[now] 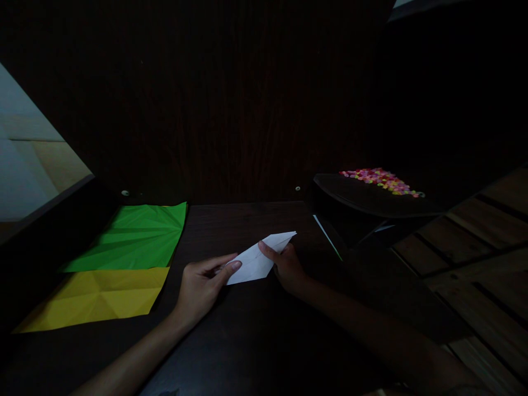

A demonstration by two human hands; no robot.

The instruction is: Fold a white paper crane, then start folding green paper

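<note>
A folded sheet of white paper (252, 265) is held between both hands over the dark table, its pointed end tilted up to the right. My left hand (204, 283) pinches its left end, thumb on top and fingers beneath. Near the right end, my right hand (284, 265) grips it with the thumb laid across the upper face. The fingers of the right hand are mostly hidden behind the paper. Faint creases show on its surface.
To the left lie a creased green sheet (136, 234) and a creased yellow sheet (99, 297), the green overlapping the yellow. Small pink and yellow pieces (381, 180) sit on a dark rounded shelf (355, 193) at right. A dark panel (231, 110) rises behind the table (247, 341).
</note>
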